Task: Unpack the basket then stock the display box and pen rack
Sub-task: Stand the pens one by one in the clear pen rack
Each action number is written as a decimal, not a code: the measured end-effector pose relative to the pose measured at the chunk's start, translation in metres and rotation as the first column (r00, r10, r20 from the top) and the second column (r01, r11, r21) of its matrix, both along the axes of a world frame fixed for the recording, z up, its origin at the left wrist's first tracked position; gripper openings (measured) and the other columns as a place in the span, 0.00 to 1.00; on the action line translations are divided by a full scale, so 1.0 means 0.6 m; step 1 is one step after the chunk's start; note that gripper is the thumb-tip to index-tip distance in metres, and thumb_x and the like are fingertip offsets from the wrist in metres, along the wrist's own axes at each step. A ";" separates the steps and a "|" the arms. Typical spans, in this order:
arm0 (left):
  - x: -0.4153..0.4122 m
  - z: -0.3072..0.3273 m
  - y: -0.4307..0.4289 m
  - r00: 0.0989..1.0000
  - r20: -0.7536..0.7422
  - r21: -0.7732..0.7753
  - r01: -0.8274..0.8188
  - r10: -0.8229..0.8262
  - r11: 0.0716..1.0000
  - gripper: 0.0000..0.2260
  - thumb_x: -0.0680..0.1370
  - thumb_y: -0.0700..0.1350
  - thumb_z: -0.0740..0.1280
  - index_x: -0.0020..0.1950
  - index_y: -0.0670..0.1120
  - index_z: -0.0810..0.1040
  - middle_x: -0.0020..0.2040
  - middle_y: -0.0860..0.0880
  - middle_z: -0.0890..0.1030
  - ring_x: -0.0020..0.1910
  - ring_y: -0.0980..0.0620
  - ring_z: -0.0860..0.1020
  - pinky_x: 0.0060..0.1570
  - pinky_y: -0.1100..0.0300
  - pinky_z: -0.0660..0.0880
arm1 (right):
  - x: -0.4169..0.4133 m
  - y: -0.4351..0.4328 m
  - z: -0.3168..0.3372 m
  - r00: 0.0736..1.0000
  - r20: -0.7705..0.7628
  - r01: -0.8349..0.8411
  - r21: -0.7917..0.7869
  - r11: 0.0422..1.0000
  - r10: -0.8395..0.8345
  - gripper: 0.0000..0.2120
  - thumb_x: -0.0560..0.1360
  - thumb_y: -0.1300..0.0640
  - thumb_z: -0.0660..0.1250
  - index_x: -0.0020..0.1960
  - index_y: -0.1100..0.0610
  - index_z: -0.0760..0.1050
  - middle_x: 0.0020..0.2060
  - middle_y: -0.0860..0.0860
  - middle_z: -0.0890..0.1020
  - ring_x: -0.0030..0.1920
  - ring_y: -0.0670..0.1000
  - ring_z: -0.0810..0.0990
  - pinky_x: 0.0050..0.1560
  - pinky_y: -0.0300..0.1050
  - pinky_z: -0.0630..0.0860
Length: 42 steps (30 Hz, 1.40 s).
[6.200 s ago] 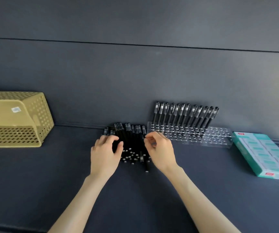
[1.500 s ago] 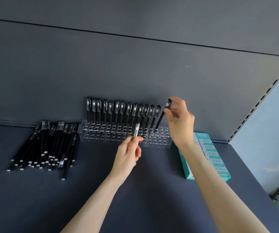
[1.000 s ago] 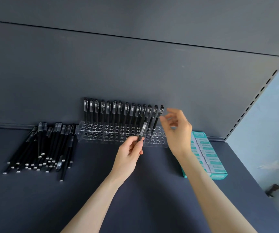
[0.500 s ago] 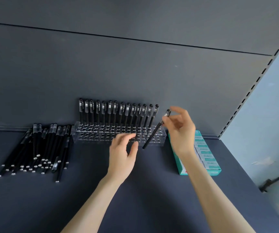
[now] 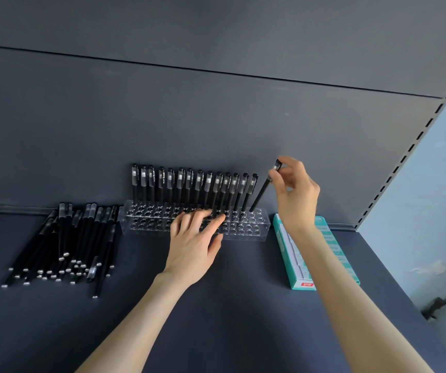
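Note:
A clear acrylic pen rack (image 5: 246, 227) stands against the back wall, its back row filled with several upright black pens (image 5: 189, 187). My right hand (image 5: 294, 195) pinches the cap end of one black pen (image 5: 262, 192), whose tip sits in a hole at the rack's back right end. My left hand (image 5: 192, 246) lies flat with spread fingers on the rack's front holes, holding nothing. A pile of loose black pens (image 5: 65, 243) lies on the shelf left of the rack. A teal display box (image 5: 291, 254) lies right of the rack, partly hidden by my right forearm.
The dark shelf surface (image 5: 216, 319) stretches toward me. A slotted upright (image 5: 415, 138) and pale side wall bound the shelf on the right. A dark bracket (image 5: 439, 305) sticks out at the lower right. The basket is out of view.
My left hand passed a pen to my right hand and now rests empty on the rack. My right hand carried that pen to the rack's right end and set its tip in a hole.

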<state>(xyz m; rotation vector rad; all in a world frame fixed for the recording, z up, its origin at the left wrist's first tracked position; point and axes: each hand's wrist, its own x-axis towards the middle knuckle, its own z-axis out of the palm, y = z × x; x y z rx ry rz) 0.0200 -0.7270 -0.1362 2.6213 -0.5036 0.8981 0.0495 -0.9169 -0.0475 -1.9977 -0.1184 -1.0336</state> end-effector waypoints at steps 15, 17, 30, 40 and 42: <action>-0.001 -0.002 0.001 1.000 -0.025 -0.022 0.010 -0.011 1.000 0.17 0.72 0.46 0.73 0.60 0.49 0.80 0.55 0.47 0.79 0.52 0.43 0.77 0.61 0.47 0.65 | 0.006 0.010 -0.019 0.976 -0.208 0.019 -0.213 0.977 -0.064 0.12 0.76 0.59 0.66 0.58 0.55 0.76 0.42 0.51 0.83 0.40 0.55 0.80 0.47 0.53 0.76; -0.003 0.000 0.002 0.999 -0.046 -0.022 0.012 -0.013 1.000 0.17 0.72 0.46 0.73 0.60 0.49 0.80 0.55 0.47 0.79 0.52 0.42 0.77 0.60 0.45 0.68 | 0.004 0.013 -0.025 0.968 -0.242 0.016 -0.226 0.974 -0.072 0.12 0.76 0.59 0.66 0.59 0.55 0.75 0.41 0.50 0.83 0.41 0.56 0.80 0.48 0.53 0.76; -0.015 0.034 0.007 0.975 -0.216 -0.050 0.037 -0.047 0.998 0.16 0.78 0.50 0.65 0.65 0.47 0.76 0.65 0.48 0.73 0.64 0.45 0.70 0.69 0.49 0.57 | -0.042 0.025 -0.026 0.979 -0.193 0.033 -0.166 0.986 -0.065 0.10 0.76 0.58 0.66 0.57 0.56 0.76 0.48 0.51 0.79 0.39 0.50 0.79 0.44 0.55 0.78; -0.090 0.073 0.143 0.985 -0.168 -0.274 -0.078 0.032 0.958 0.03 0.76 0.41 0.68 0.49 0.43 0.81 0.44 0.50 0.80 0.45 0.46 0.79 0.47 0.49 0.73 | -0.104 0.165 -0.050 0.956 -0.255 -0.183 -0.130 0.974 0.146 0.05 0.76 0.60 0.65 0.49 0.58 0.79 0.44 0.50 0.80 0.40 0.48 0.79 0.44 0.52 0.78; -0.102 0.072 0.187 0.983 -0.179 -0.304 -0.096 0.042 0.948 0.02 0.76 0.40 0.68 0.47 0.43 0.80 0.41 0.50 0.79 0.41 0.46 0.79 0.45 0.48 0.75 | -0.113 0.208 -0.055 0.942 -0.280 -0.230 -0.143 0.963 0.183 0.05 0.76 0.60 0.65 0.49 0.57 0.79 0.44 0.50 0.80 0.40 0.47 0.78 0.44 0.52 0.78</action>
